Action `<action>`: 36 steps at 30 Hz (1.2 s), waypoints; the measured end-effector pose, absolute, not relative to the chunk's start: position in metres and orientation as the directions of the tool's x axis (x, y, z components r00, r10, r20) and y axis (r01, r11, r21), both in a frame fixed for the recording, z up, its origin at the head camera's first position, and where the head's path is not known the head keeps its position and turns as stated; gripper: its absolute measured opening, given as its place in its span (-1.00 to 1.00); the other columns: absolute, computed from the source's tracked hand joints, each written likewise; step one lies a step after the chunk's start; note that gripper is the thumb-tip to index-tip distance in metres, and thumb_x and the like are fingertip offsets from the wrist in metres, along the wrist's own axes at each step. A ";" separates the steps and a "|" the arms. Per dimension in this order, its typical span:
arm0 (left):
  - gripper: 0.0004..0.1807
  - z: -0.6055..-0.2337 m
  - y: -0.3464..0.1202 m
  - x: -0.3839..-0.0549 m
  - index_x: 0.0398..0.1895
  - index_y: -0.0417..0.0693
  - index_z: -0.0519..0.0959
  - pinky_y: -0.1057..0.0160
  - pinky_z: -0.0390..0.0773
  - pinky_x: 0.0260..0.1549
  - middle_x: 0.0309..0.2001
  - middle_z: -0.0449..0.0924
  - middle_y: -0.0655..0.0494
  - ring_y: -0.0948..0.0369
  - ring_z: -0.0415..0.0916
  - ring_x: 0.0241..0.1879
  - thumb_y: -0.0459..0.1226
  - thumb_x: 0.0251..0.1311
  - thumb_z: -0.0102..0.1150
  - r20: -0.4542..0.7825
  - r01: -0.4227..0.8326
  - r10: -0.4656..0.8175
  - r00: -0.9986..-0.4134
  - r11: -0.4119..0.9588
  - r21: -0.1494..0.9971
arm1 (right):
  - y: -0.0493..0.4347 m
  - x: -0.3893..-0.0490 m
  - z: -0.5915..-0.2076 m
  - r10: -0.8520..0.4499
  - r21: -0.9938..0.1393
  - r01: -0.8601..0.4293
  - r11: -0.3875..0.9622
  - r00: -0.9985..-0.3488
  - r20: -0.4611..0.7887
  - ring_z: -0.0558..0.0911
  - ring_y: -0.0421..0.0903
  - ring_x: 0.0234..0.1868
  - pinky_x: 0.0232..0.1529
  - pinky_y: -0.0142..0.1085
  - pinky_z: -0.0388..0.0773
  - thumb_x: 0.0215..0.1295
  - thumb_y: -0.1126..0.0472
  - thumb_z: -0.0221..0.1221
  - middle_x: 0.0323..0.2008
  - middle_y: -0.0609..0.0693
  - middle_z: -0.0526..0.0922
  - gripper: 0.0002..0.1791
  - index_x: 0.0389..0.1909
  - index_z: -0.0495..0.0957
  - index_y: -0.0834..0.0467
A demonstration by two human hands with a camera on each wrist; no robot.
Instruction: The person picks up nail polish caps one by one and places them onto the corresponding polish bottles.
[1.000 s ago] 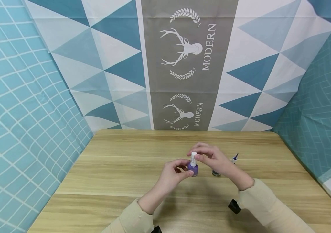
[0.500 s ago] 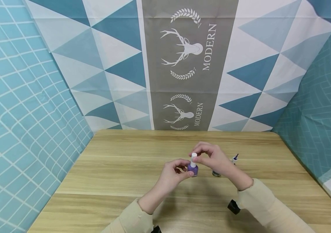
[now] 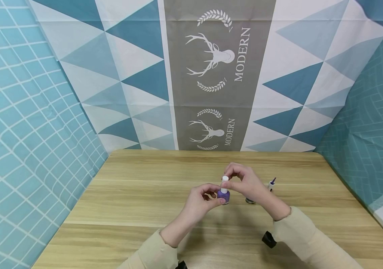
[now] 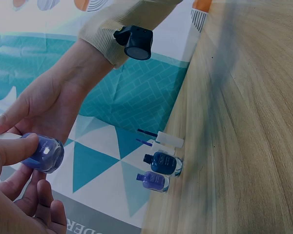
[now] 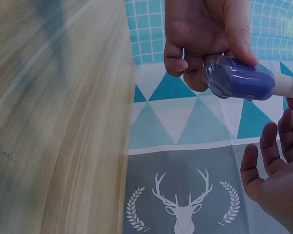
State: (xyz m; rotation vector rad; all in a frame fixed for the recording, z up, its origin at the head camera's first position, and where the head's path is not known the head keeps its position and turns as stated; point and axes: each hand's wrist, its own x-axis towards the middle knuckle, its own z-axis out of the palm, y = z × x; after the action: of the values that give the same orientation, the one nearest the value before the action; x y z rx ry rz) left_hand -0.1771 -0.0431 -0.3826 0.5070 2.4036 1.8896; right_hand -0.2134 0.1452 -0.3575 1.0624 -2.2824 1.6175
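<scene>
Above the table, my left hand (image 3: 199,200) grips a purple nail polish bottle (image 3: 223,196) by its glass body, thumb in front. The fingers and thumb of my right hand (image 3: 245,182) pinch its white cap (image 3: 225,180), which sits on the bottle's neck. In the right wrist view the bottle (image 5: 239,80) lies across the picture between both hands, purple inside clear glass. Beyond my right wrist, the left wrist view has a dark teal nail polish bottle (image 4: 162,163) and a second purple nail polish bottle (image 4: 153,181), both uncapped.
Two white brush caps stand beside those bottles, brushes pointing up: one cap (image 4: 171,139) with a dark brush, another cap (image 4: 161,148) with a purple brush. The wooden table (image 3: 137,201) meets patterned cloth (image 3: 211,123) at its back edge. Black wrist cameras hang at both sleeves.
My right hand's fingers and thumb have shifted round the white cap, and that wrist has turned slightly. The left hand and the bottle have stayed almost in place.
</scene>
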 end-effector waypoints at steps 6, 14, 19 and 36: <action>-0.73 -0.386 -0.044 -0.177 -0.19 -0.08 0.66 0.35 0.43 -0.35 -0.27 0.65 0.08 0.21 0.45 -0.29 -0.29 -0.02 0.40 0.171 0.228 0.282 -0.944 0.184 0.956 | 0.146 -0.214 -0.358 -0.466 -0.770 -0.612 0.179 -0.742 0.482 0.51 -0.16 -0.30 -0.17 -0.19 0.50 0.11 0.34 0.31 -0.37 -0.04 0.51 -0.86 -0.39 0.52 0.12; -0.72 -0.390 -0.044 -0.180 -0.14 -0.09 0.65 0.32 0.43 -0.34 -0.24 0.65 0.06 0.22 0.44 -0.28 -0.30 0.02 0.38 0.166 0.224 0.281 -0.945 0.188 0.956 | 0.151 -0.211 -0.355 -0.535 -0.769 -0.598 0.227 -0.736 0.415 0.52 -0.16 -0.14 -0.10 -0.32 0.49 0.35 0.29 0.07 -0.07 -0.02 0.57 -0.71 0.06 0.54 0.15; -0.73 -0.386 -0.043 -0.180 -0.15 -0.13 0.65 0.33 0.42 -0.34 -0.26 0.64 0.04 0.22 0.43 -0.29 -0.34 0.03 0.36 0.154 0.218 0.275 -0.949 0.222 0.950 | 0.153 -0.210 -0.352 -0.603 -0.781 -0.609 0.142 -0.678 0.419 0.52 -0.04 -0.03 -0.03 -0.30 0.50 0.38 0.36 -0.01 0.00 0.09 0.55 -0.69 0.08 0.53 0.20; -0.71 -0.386 -0.045 -0.179 -0.14 -0.07 0.65 0.33 0.43 -0.33 -0.24 0.65 0.09 0.23 0.44 -0.30 -0.26 0.02 0.38 0.165 0.228 0.289 -0.943 0.199 0.953 | 0.152 -0.208 -0.351 -0.570 -0.760 -0.619 0.199 -0.704 0.424 0.50 -0.13 -0.03 -0.06 -0.27 0.49 0.36 0.33 0.05 -0.08 -0.03 0.56 -0.79 -0.12 0.63 0.15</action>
State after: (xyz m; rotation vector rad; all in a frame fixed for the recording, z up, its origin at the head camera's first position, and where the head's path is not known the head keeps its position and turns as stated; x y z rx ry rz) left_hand -0.1788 -0.0451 -0.3864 0.5160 2.3929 1.8884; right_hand -0.2081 0.1518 -0.3514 1.1886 -2.3945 1.5564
